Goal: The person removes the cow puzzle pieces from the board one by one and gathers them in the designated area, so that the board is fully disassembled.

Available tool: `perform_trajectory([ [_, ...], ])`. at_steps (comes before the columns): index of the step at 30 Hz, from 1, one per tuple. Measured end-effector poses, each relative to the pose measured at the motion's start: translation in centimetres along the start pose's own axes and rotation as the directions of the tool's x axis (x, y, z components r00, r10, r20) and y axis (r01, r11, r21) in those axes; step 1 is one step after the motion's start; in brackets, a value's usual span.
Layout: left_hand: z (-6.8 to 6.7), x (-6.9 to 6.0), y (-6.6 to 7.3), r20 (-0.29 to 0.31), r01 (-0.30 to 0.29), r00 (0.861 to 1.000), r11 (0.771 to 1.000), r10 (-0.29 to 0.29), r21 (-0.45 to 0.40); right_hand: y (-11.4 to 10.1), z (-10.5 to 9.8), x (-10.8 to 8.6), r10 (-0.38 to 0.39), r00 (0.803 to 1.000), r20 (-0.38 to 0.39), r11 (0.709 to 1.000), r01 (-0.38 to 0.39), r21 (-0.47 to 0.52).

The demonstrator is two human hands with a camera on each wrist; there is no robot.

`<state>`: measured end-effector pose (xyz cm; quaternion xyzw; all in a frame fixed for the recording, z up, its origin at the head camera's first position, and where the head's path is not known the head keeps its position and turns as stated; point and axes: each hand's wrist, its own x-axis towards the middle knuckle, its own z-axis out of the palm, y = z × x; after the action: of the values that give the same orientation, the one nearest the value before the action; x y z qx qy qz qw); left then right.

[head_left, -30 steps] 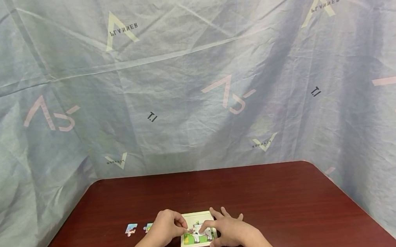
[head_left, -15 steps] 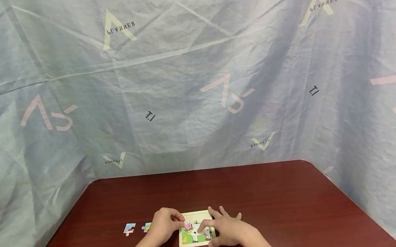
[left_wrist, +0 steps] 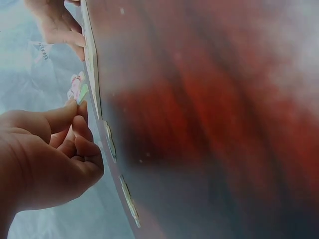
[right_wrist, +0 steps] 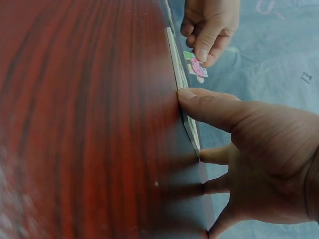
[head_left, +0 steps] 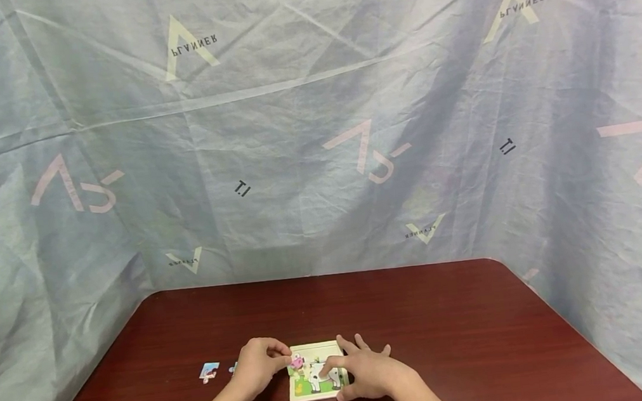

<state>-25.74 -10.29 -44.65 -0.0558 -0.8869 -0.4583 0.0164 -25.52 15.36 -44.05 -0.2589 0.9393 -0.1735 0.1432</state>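
My left hand (head_left: 258, 365) pinches a jigsaw piece (head_left: 297, 361) with a pink pig on it between thumb and forefinger. In the left wrist view the piece (left_wrist: 78, 87) is tilted and raised above the tabletop. It is over the left side of a pale, framed puzzle tray (head_left: 316, 347), where a cow and green grass (head_left: 330, 385) fill the near part. My right hand (head_left: 370, 373) is spread at the tray's right side. Its forefinger touches the cow picture, its thumb (right_wrist: 187, 94) meets the tray's near edge, and other fingertips rest on the table.
A loose jigsaw piece (head_left: 209, 371) lies on the dark red-brown table (head_left: 422, 306) left of my left hand. A second loose piece (head_left: 232, 369) is mostly hidden behind that hand. Grey printed cloth (head_left: 276, 217) hangs around the table's back and sides.
My left hand has lifted the pig piece and drawn it slightly left, so more of the pig shows. It now covers more of the second loose piece. My right hand keeps its place.
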Motion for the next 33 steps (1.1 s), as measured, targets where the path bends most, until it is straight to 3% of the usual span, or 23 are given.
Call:
perform_trajectory([
  [6, -0.8, -0.4, -0.8, 0.027, 0.029, 0.999, 0.998, -0.027, -0.061, 0.8, 0.7, 0.5, -0.004, 1.000, -0.006, 1.000, 0.004, -0.002],
  [16, -2.8, -1.5, -2.3, -0.031, 0.083, 0.996, 0.995, -0.085, -0.058, 4.2, 3.3, 2.7, -0.034, 0.999, -0.039, 0.999, 0.035, 0.023],
  [22, -4.4, -2.2, -3.6, -0.064, 0.094, 0.993, 0.995, -0.096, -0.029, 4.4, 3.4, 2.9, -0.037, 0.999, -0.030, 0.999, 0.038, 0.026],
  [29, -6.2, -2.8, -5.1, -0.046, 0.128, 0.991, 0.992, -0.128, -0.016, 4.3, 3.4, 2.8, -0.024, 0.999, -0.028, 0.999, 0.025, 0.033],
  [33, -7.0, -3.2, -5.8, -0.079, 0.132, 0.988, 0.991, -0.130, 0.030, 4.4, 3.6, 2.9, -0.027, 0.999, -0.035, 0.999, 0.027, 0.020],
])
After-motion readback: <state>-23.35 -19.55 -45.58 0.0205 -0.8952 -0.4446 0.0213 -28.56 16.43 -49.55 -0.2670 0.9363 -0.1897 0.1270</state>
